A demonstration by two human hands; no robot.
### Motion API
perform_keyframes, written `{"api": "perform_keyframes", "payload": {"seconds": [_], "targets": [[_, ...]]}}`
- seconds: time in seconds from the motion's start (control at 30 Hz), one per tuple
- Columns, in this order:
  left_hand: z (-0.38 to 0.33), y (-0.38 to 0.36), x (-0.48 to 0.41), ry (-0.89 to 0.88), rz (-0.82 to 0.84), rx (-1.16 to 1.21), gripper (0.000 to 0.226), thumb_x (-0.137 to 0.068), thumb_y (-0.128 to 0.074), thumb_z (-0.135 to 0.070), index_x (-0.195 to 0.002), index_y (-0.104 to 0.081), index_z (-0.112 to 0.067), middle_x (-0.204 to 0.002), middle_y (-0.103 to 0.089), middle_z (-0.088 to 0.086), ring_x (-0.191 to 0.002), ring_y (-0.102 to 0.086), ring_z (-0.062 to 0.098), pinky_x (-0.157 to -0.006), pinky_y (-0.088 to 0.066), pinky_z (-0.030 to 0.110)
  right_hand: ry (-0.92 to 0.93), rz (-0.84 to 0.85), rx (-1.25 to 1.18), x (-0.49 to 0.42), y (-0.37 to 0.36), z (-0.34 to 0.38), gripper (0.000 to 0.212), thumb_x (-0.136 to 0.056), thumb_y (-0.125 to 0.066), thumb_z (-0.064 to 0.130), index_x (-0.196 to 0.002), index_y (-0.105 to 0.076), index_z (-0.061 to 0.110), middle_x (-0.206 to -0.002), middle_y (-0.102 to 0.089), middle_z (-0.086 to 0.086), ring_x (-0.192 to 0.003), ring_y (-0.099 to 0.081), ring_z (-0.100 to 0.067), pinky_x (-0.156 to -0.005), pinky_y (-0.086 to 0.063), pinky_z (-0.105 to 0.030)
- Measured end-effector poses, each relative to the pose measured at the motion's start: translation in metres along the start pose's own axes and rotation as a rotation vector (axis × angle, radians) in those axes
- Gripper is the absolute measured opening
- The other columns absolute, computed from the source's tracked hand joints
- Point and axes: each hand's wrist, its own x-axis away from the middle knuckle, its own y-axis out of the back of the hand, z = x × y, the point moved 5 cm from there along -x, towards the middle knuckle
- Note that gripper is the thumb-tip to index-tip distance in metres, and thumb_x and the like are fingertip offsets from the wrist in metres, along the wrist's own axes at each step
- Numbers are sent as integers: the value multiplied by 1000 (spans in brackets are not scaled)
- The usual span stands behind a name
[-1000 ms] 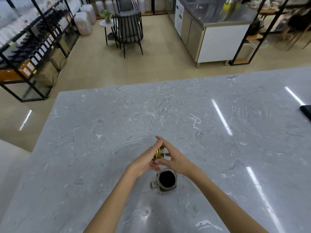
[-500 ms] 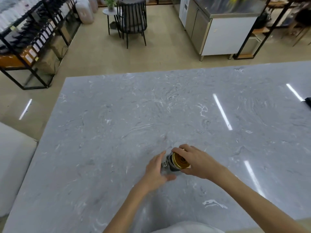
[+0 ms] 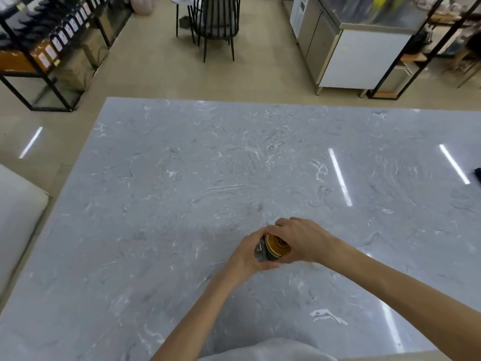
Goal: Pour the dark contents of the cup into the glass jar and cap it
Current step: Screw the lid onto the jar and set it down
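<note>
A small glass jar (image 3: pixel 260 252) with dark contents stands on the grey marble table (image 3: pixel 182 204), near its front middle. A gold metal lid (image 3: pixel 277 247) sits on the jar's mouth, tilted toward me. My left hand (image 3: pixel 246 252) wraps the jar's side from the left. My right hand (image 3: pixel 303 241) grips the lid's rim from the right and above. Most of the jar is hidden by both hands. No cup is in view.
A dark flat object (image 3: pixel 477 174) pokes in at the table's right edge. Beyond the far edge are a black chair (image 3: pixel 214 19), a steel counter (image 3: pixel 351 53) and black shelving (image 3: pixel 46 48) at the left. A white cushion (image 3: pixel 15 217) lies left of the table.
One second ago the jar stood uncovered while both hands held the lid just beyond it. The lid now sits on the jar, with my left hand around the jar and my right on the lid.
</note>
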Motion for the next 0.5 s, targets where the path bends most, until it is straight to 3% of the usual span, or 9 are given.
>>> {"api": "perform_keyframes", "payload": {"seconds": [0.13, 0.27, 0.33, 0.37, 0.43, 0.47, 0.5], "targets": [[-2, -1, 1, -38, -44, -12, 72, -70, -96, -31, -131, -59, -20, -121, -70, 1, -108, -70, 17, -95, -58, 43, -261, -78, -84, 3, -10, 5, 63, -80, -65, 63, -118, -49, 15, -107, -60, -4, -90, -63, -23, -69, -48, -30], [-7, 0, 6, -33, -88, 29, 57, -71, -94, -27, -118, -63, -38, -108, -71, -15, -99, -70, 8, -79, -58, 20, -553, -188, -123, 10, -21, 12, 75, -78, -41, 85, -104, -49, 15, -88, -55, 1, -73, -61, -18, -57, -41, -27], [-8, 1, 6, -39, -90, 26, 56, -71, -92, -28, -118, -63, -38, -108, -70, -18, -99, -69, 5, -78, -55, 15, -606, -271, -85, 17, -21, 14, 93, -72, -24, 93, -116, -49, 15, -93, -58, 0, -78, -61, -19, -62, -45, -29], [-7, 0, 5, -50, -84, 23, 58, -71, -92, -29, -121, -63, -33, -110, -71, -15, -101, -69, 7, -81, -56, 17, -565, -315, -89, 19, -22, 12, 98, -73, -24, 93, -131, -44, 16, -111, -59, -3, -96, -62, -22, -74, -50, -32], [-1, -2, 4, -55, -84, 14, 68, -74, -93, -30, -133, -59, -28, -125, -68, -8, -115, -66, 12, -98, -56, 29, -316, -311, -174, 22, -28, 9, 85, -83, -46, 76, -150, -22, 29, -150, -37, -2, -138, -38, -29, -102, -45, -43], [1, -3, 5, -48, -96, -3, 72, -75, -93, -31, -137, -56, -31, -132, -65, -7, -122, -63, 13, -104, -54, 32, -185, -281, -246, 24, -29, 8, 77, -86, -59, 60, -149, -21, 37, -155, -31, 2, -143, -29, -28, -106, -42, -44], [2, -3, 5, -43, -112, -12, 74, -75, -93, -33, -137, -53, -36, -134, -62, -9, -125, -60, 11, -106, -51, 31, -116, -253, -307, 26, -32, 7, 71, -86, -66, 46, -146, -27, 42, -152, -33, 5, -141, -32, -27, -103, -45, -42]]}}
